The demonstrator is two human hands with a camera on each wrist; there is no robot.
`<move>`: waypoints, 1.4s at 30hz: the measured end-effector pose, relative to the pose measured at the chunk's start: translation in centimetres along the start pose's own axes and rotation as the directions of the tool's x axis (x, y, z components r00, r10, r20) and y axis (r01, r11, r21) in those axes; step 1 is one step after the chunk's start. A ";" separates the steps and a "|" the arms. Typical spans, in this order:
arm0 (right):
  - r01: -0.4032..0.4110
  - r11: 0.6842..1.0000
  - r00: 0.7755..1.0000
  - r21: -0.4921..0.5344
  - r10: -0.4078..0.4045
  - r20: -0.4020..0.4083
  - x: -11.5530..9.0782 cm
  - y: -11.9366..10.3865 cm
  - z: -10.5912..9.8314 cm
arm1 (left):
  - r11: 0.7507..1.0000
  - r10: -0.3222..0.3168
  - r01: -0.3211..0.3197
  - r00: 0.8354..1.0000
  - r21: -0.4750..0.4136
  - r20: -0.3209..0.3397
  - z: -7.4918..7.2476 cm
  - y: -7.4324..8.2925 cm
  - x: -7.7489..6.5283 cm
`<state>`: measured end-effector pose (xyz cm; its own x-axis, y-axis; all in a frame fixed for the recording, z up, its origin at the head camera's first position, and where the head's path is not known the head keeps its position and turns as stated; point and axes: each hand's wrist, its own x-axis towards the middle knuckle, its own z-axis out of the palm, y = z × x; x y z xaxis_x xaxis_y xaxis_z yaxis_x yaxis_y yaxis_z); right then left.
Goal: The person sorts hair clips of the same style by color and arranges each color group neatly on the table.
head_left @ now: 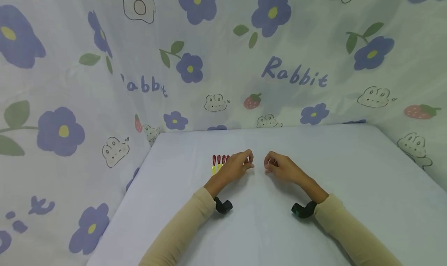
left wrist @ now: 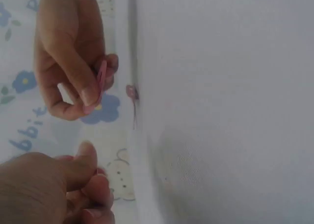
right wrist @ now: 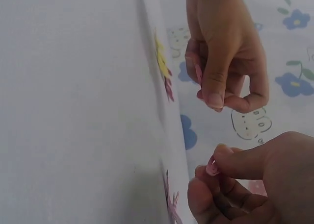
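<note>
My left hand (head_left: 241, 165) pinches a slim pink hair clip (right wrist: 198, 73) between thumb and fingers, just above the white table; my own left fingers mostly hide it in the left wrist view. Facing it across a small gap, my right hand (head_left: 283, 169) pinches another pink hair clip (left wrist: 102, 77), whose end (right wrist: 212, 168) pokes out at the fingertips in the right wrist view. Beside my left wrist lies a row of dark red hair clips (head_left: 214, 160), with yellow hair clips (head_left: 214, 169) directly below them, partly covered by the hand.
Small pink pieces (right wrist: 172, 204) lie on the table (head_left: 349, 172) close to the hands. A black wrist device (head_left: 223, 206) hangs under the left sleeve, a second black device (head_left: 304, 210) under the right. A flower-printed curtain (head_left: 223, 64) borders the table's back and sides.
</note>
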<state>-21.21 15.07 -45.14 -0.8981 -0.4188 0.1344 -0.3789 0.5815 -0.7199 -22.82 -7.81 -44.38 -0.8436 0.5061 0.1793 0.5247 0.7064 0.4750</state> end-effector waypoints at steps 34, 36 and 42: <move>-0.047 0.919 0.994 0.392 0.005 0.108 -0.3 -5.1 1.1 | 0.965 -0.205 0.165 0.960 -0.206 -0.191 -4.6 -4.2 -11.8; -0.044 0.929 0.994 0.367 0.005 0.106 -0.2 -5.1 1.3 | 0.960 -0.224 0.183 0.957 -0.213 -0.187 -4.4 -4.7 -12.1; -0.029 0.944 0.993 0.329 -0.011 0.117 0.6 -5.5 2.8 | 0.948 -0.261 0.224 0.954 -0.227 -0.148 -4.2 -5.5 -12.4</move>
<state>-19.06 9.65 -43.05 -0.8615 -0.5041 0.0612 -0.2583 0.3311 -0.9075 -15.77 -20.07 -45.61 -0.9586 0.2248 0.1746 0.2822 0.6706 0.6860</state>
